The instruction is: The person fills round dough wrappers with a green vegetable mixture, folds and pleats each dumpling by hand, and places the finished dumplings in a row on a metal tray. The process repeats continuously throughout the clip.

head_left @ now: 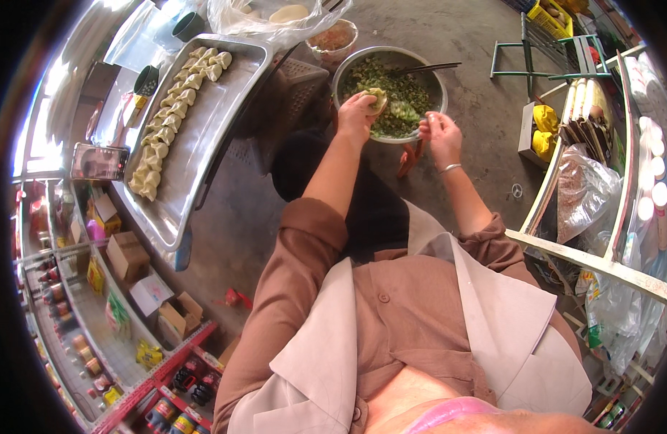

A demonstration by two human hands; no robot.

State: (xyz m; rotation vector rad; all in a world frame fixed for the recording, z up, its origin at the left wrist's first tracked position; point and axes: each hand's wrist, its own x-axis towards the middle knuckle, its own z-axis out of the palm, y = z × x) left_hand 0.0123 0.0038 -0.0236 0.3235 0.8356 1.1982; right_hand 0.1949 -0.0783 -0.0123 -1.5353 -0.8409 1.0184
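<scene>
My left hand (pixel 355 116) is closed round a dumpling wrapper (pixel 377 101), held over the near left part of a metal bowl (pixel 438 85). Chopped green filling (pixel 398 85) fills much of that bowl, and dark chopsticks (pixel 438 66) lean on its far right rim. My right hand (pixel 442 137) grips a spoon (pixel 405 111) by its handle at the bowl's near right edge. Green filling covers the spoon's head, close beside the wrapper. To the left, folded dumplings (pixel 167 119) stand in rows along a metal tray (pixel 203 137).
Behind the tray lies a clear plastic bag (pixel 275 14) with pale dough, beside a tub of reddish food (pixel 333 40). A phone (pixel 100 161) stands at the tray's left. Shelves of goods (pixel 80 318) line the left; a rack (pixel 593 253) stands right, near a folding metal frame (pixel 536 61).
</scene>
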